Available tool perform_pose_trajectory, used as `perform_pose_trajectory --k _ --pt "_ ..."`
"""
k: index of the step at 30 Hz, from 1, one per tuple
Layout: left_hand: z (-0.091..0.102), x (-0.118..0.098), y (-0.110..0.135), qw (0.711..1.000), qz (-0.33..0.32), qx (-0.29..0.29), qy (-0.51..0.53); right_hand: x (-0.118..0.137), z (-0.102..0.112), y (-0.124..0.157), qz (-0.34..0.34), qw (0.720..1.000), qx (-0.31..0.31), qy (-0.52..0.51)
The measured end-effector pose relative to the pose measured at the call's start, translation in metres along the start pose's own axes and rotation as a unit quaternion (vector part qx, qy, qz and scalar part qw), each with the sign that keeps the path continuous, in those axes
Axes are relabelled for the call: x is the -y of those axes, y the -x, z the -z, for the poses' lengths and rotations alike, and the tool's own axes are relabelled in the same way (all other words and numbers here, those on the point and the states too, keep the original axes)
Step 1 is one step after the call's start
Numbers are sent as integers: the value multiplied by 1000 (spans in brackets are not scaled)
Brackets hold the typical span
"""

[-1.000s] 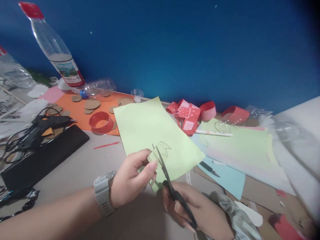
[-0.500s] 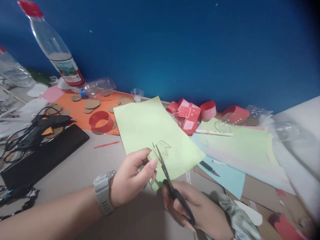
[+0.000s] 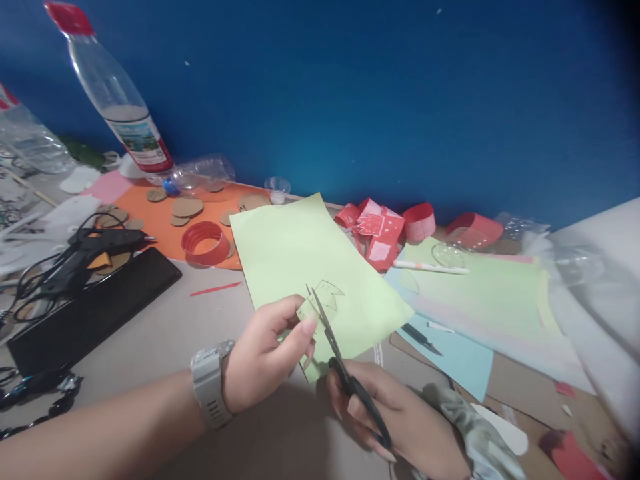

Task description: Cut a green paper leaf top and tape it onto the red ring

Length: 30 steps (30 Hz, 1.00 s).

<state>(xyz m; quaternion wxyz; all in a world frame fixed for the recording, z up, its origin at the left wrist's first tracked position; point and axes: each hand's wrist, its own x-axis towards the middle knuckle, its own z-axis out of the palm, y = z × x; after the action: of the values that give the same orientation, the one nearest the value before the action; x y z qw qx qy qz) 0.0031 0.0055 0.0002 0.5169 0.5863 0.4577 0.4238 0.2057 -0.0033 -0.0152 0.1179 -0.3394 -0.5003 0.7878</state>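
Note:
My left hand, with a grey watch at the wrist, pinches the lower left part of a pale green sheet of paper between thumb and fingers. A small outline with pointed tips is drawn in dark line on the sheet. Black-handled scissors are in my right hand, the fingers through the handles. Their blades stand slightly apart at the drawn outline, close to my left fingertips. Part of the sheet's lower edge is hidden behind my left hand.
A tall red-capped bottle stands at the back left. Left lie a glue gun, a black case and a red ring. Red paper pieces, a white pen and a craft knife lie to the right.
The whole view has shifted slightly, so everything sits a little further right. Both hands, the sheet and the scissors keep nearly the same places relative to each other.

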Motion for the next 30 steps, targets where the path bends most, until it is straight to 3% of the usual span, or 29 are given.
perform_pose_trajectory --k 9,30 --pt "0 2 0 1000 11 -6 9 3 -2 1 -26 1000 -18 0" --pt "0 1 -2 1000 9 -3 12 0 0 -2 -12 1000 -18 4"
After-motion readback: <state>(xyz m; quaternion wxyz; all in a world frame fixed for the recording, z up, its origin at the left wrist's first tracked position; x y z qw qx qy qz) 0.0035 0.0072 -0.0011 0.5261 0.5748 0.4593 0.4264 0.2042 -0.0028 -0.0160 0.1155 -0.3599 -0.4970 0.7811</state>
